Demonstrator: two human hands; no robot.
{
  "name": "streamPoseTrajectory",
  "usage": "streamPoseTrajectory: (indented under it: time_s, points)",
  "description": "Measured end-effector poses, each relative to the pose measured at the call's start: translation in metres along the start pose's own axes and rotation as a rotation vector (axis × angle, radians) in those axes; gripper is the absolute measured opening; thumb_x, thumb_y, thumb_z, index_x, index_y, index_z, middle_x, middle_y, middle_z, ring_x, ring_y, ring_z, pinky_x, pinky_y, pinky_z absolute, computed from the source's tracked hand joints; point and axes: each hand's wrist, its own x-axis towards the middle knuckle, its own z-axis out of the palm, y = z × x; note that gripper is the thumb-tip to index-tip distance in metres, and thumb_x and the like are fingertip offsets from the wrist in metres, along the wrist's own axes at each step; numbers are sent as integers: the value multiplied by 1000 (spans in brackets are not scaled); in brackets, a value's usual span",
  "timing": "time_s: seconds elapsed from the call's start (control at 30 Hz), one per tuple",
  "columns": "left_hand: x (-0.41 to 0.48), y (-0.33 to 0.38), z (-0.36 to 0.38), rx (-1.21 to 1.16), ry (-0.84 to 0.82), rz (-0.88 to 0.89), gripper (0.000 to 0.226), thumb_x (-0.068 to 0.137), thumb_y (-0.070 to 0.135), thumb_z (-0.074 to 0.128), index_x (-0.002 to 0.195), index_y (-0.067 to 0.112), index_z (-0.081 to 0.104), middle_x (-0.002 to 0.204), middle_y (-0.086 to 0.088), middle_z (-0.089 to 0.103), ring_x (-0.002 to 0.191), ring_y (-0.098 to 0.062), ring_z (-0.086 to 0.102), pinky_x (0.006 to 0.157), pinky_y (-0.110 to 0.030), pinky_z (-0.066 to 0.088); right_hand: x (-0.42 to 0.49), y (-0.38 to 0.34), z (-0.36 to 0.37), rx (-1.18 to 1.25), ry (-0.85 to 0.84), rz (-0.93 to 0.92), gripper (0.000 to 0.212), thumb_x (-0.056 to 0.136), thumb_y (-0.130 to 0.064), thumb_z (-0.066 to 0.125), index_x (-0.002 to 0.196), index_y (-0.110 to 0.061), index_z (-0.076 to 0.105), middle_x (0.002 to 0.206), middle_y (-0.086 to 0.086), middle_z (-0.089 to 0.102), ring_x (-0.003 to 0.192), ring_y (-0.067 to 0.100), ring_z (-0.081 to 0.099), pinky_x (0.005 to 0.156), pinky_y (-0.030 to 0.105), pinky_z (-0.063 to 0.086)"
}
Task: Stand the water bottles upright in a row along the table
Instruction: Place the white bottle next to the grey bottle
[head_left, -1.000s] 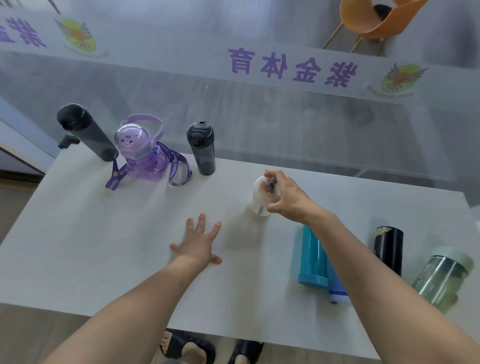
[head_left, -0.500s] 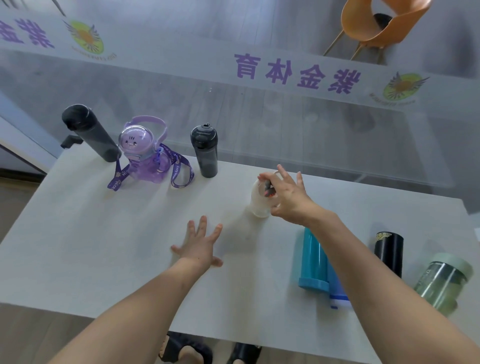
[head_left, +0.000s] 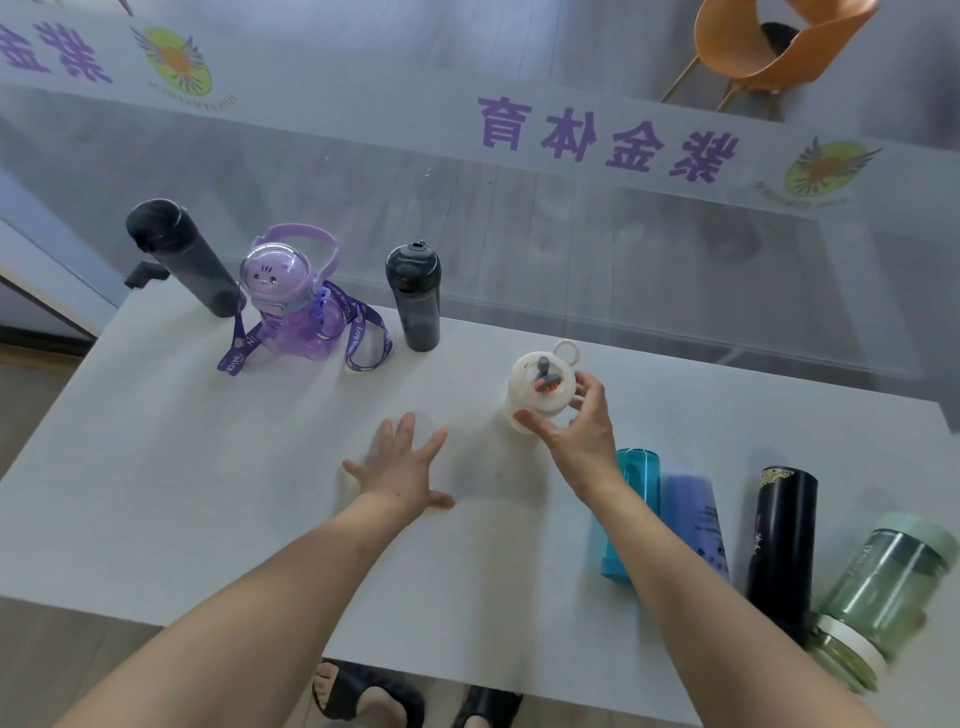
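White bottle (head_left: 540, 387) upright, lid toward camera, in right hand (head_left: 579, 423).

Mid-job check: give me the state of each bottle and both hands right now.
Tall dark bottle: upright.
Purple bottle: upright.
Short dark bottle: upright.
White bear bottle: upright, gripped.
Teal bottle: lying.
Blue bottle: lying.
Black flask: lying.
Green jar: lying.
Left hand: open, empty.
Right hand: on the white bear bottle.

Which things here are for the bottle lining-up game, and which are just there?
For the job: tall dark grey bottle, purple cartoon bottle, short dark bottle, white bear-lid bottle, teal bottle, black flask, green glass jar.

Just there: orange chair, sandals.
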Motion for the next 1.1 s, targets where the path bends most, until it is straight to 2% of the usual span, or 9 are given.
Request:
streamPoseTrajectory:
  time_s: [0.07, 0.13, 0.2, 0.27, 0.37, 0.53, 0.7, 1.1]
  points:
    - [6, 3, -5, 1, -31, -11, 116, 76, 68, 78, 155, 59, -6, 167, 6, -29, 154, -30, -24, 102, -82, 27, 3, 0, 0, 62, -17, 6, 74, 77, -41, 88, 136, -32, 44, 134, -11, 57, 120, 8, 58, 104, 36, 52]
    - [10, 3, -8, -16, -56, -33, 122, 73, 67, 81, 153, 61, -11, 165, 7, -33, 153, -32, -28, 100, -84, 27, 5, -2, -1, 124, -87, 2, 66, 87, -28, 82, 142, -30, 45, 136, -11, 58, 121, 3, 58, 90, 11, 51]
    - [14, 1, -9, -61, -75, -42, 125, 72, 65, 84, 151, 64, -13, 164, 10, -36, 152, -30, -30, 98, -86, 26, 7, 0, -2, 153, -146, -20, 66, 91, -22, 78, 147, -30, 43, 139, -13, 57, 129, 2, 54, 82, 1, 46]
    - [15, 2, -10, -80, -92, -40, 126, 72, 63, 85, 150, 65, -14, 163, 12, -37, 151, -29, -32, 98, -86, 26, 11, 2, 2, 161, -152, -30, 72, 87, -28, 82, 147, -35, 42, 139, -18, 56, 131, 0, 52, 88, 5, 46]
    - [15, 2, -11, -81, -105, -46, 126, 72, 63, 85, 149, 66, -14, 163, 12, -38, 151, -29, -33, 98, -86, 26, 19, 1, 11, 139, -109, -23, 71, 81, -37, 86, 140, -40, 47, 132, -23, 61, 126, 1, 55, 99, 22, 46]
    - [16, 1, -11, -89, -106, -42, 125, 72, 63, 85, 150, 67, -13, 163, 13, -37, 151, -28, -33, 98, -86, 26, 44, -19, 26, 120, -114, -67, 62, 85, -35, 83, 137, -37, 50, 126, -24, 64, 119, -4, 58, 89, 16, 45]
    - [16, 1, -11, -73, -113, -40, 124, 74, 64, 83, 149, 67, -16, 163, 13, -38, 151, -28, -33, 98, -84, 27, 76, -31, 35, 107, -116, -92, 62, 87, -35, 81, 140, -37, 49, 129, -20, 65, 121, 2, 61, 96, 23, 48]
    - [17, 1, -11, -73, -116, -39, 125, 73, 65, 83, 149, 67, -17, 163, 12, -38, 151, -28, -33, 98, -85, 27, 97, -36, 40, 104, -146, -100, 65, 87, -38, 80, 143, -39, 46, 130, -19, 63, 123, 7, 60, 92, 20, 45]
